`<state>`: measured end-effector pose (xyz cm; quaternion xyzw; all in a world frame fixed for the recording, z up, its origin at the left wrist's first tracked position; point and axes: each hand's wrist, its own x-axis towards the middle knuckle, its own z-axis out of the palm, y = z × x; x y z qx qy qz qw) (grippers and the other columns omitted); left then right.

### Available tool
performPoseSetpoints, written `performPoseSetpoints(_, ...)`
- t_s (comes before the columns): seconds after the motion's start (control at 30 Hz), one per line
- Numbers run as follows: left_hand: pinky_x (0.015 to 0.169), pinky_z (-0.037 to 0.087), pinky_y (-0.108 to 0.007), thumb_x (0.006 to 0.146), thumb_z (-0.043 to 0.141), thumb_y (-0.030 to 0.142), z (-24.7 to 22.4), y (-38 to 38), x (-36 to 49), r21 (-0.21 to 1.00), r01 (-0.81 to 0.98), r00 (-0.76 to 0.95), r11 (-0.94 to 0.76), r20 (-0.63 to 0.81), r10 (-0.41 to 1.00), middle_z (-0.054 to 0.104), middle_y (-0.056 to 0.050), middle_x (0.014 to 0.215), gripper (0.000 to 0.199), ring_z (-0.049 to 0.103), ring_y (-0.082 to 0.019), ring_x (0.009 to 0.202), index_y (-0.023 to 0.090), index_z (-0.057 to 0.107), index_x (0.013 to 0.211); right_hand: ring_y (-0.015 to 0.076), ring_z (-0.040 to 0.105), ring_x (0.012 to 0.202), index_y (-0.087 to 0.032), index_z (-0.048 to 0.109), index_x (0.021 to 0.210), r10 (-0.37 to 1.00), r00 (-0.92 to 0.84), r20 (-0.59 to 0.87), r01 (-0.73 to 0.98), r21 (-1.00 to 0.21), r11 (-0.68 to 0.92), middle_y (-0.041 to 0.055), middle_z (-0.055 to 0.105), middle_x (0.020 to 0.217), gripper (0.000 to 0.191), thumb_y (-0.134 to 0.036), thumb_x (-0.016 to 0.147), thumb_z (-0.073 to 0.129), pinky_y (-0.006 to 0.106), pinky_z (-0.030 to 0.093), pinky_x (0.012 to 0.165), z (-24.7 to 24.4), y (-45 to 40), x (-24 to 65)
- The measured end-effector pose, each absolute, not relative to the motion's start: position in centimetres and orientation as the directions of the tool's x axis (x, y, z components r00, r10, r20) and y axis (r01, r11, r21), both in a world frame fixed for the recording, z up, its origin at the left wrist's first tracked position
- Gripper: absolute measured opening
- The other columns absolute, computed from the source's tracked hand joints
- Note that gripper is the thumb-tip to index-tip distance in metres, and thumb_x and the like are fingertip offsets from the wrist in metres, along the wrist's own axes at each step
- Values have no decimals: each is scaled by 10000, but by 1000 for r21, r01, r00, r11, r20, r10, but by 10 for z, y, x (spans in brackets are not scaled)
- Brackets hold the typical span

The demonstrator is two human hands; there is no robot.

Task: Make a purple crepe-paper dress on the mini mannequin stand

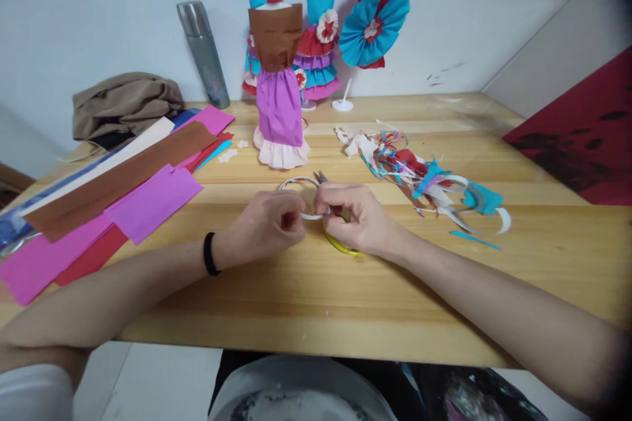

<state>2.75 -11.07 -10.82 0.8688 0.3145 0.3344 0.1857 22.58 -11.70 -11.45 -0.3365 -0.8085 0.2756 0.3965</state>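
Smooth wooden tabletop [237, 302], metal scissor blades [320, 177], matt paper sheets [123, 179], matt cloth [123, 102].

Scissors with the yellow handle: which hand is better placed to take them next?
Probably the right hand: in this view it partly covers the scissors, which show on both sides of it. The left hand is farther away. Both hands seem occupied with the white ring.

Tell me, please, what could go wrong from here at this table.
The scissor tips poke out beside the right hand and might prick it. The thin white ring could slip from its fingers. The dress form standing just beyond might be toppled by a careless reach.
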Motion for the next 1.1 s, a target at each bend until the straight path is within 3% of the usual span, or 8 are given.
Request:
performPoseSetpoints(0.27,552,400,-221,678,512,93,-103,-109,26,666,425,533,-613,363,764,595,-5,613,141,509,-106,573,176,465,575,134,477,584,-205,604,663,802,-430,415,287,-780,557,3,548,649,195,-73,621,466,279,345,548,-112,-117,228)
performPoseSetpoints(0.4,549,410,-215,687,529,128,-103,-106,24,727,439,484,-528,304,820,607,-8,603,137,523,-108,579,175,478,568,158,531,664,-214,655,840,810,-376,451,271,-782,561,48,633,847,299,-55,645,494,316,400,608,-109,-118,228)
performPoseSetpoints(0.5,543,410,-216,687,528,146,-104,-104,24,727,448,445,-520,323,835,606,-7,593,116,532,-112,574,175,499,578,161,533,665,-220,607,895,825,-304,476,309,-770,558,71,624,912,252,-80,693,552,326,398,596,-106,-120,230)
performPoseSetpoints(0.6,549,413,-224,683,517,147,-105,-102,24,700,470,424,-537,355,833,609,-10,591,116,550,-121,582,176,497,573,152,481,622,-230,536,823,793,-265,548,415,-678,607,39,547,768,150,-171,730,638,325,366,580,-107,-120,231)
performPoseSetpoints(0.7,557,418,-227,683,522,140,-107,-103,24,674,486,424,-556,374,825,612,-8,594,122,562,-123,586,178,488,573,139,437,581,-225,482,735,727,-311,612,516,-534,670,4,479,655,174,-261,780,646,309,337,564,-112,-118,232)
performPoseSetpoints(0.83,563,425,-234,678,531,122,-107,-104,24,641,475,437,-603,424,794,635,-16,612,135,569,-122,579,176,481,565,118,421,533,-213,461,670,709,-343,616,581,-454,675,-20,473,597,152,-173,797,534,273,322,544,-114,-117,231)
performPoseSetpoints(0.97,556,452,-224,670,556,113,-98,-103,22,758,321,447,-568,407,796,692,-45,698,131,588,-116,595,161,532,550,128,448,532,-217,474,631,785,-245,569,603,-545,583,-12,512,581,154,-158,763,526,274,341,551,-111,-108,240)
performPoseSetpoints(1.1,477,451,-199,699,654,157,-84,-96,18,931,11,462,-366,320,828,696,-45,708,169,572,-90,519,147,588,545,144,461,558,-219,509,632,874,-6,486,613,-689,387,-10,512,579,133,-226,763,532,284,338,566,-116,-85,259)
